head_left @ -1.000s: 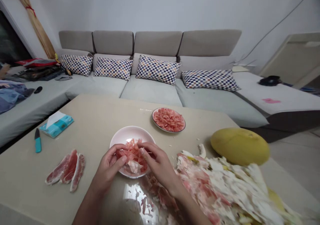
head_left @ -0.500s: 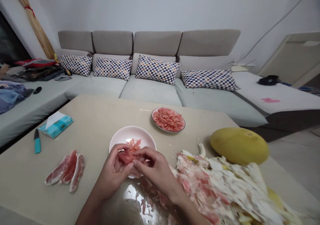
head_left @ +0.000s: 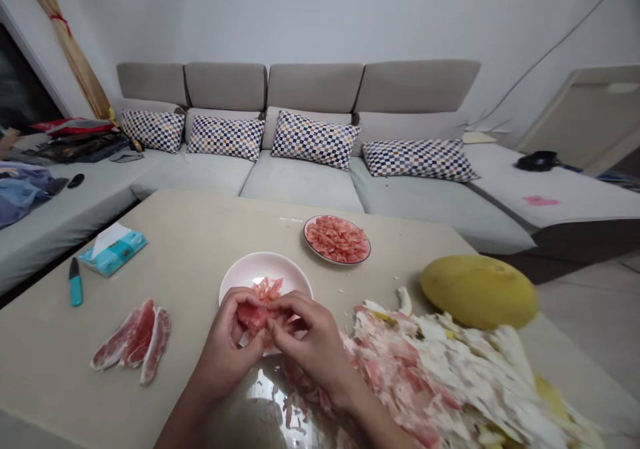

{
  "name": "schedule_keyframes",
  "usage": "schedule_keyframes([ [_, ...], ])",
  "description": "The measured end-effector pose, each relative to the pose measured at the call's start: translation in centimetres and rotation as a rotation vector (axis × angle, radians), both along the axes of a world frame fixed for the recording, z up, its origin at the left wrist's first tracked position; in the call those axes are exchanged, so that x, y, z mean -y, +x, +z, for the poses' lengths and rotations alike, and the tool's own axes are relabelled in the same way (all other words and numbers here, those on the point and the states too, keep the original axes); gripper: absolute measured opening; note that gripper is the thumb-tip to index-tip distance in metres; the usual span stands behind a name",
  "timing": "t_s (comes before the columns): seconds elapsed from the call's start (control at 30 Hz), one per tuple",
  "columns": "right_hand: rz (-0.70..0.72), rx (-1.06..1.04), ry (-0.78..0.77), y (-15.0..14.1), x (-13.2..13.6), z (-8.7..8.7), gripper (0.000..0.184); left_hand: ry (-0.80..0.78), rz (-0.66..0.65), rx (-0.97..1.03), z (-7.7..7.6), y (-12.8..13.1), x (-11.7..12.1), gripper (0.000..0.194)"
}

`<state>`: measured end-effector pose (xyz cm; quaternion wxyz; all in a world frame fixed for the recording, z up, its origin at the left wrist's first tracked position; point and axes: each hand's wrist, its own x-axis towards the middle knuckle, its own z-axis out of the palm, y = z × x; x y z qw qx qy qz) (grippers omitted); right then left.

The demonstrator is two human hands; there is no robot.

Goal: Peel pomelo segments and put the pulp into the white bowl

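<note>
Between my two hands is a red pomelo segment (head_left: 254, 316), held just over the near side of a white bowl (head_left: 233, 274). My left hand (head_left: 231, 342) grips the segment from the left with fingers curled around it. My right hand (head_left: 305, 336) pinches its right side between thumb and fingertips. Small loose pieces of pomelo flesh (head_left: 268, 289) lie in the bowl behind my fingers. Farther back stands a dark-rimmed plate (head_left: 369, 248) heaped with red pomelo flesh (head_left: 337, 237). Several unpeeled segments (head_left: 134, 339) rest on the table to the left.
A large pile of peel and membrane (head_left: 440, 376) covers the table's right side, with a whole yellow pomelo (head_left: 480, 290) behind it. At the left lie a teal-handled knife (head_left: 75, 286) and a tissue pack (head_left: 114, 250). A sofa (head_left: 300, 181) stands beyond the table (head_left: 200, 226).
My thumbs have drawn slightly apart and my fingers have shifted on the pomelo segment. The things on the table stay where they were.
</note>
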<state>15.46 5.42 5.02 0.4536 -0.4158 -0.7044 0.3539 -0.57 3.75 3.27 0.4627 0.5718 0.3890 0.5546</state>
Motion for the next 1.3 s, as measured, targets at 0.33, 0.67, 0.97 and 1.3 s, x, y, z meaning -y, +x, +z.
schedule_keyframes([
  [0.33, 0.174, 0.088, 0.002, 1.3, -0.4, 0.3, 0.028, -0.091, -0.052, -0.107, 0.2, -0.1, 0.3, 0.046],
  [0.67, 0.170, 0.241, 0.215, 1.0, -0.4, 0.2, 0.018, -0.171, -0.132, -0.038, 0.4, -0.4, 0.6, 0.039],
  [0.97, 0.086, 0.285, 0.240, 0.4, -0.2, -0.9, 0.028, -0.046, -0.024, -0.238, -0.3, 0.2, 0.5, 0.035],
  [1.3, 0.125, 0.229, 0.194, 0.3, -0.4, -1.0, 0.032, 0.008, -0.022, -0.310, -0.6, -0.3, 0.5, 0.041],
])
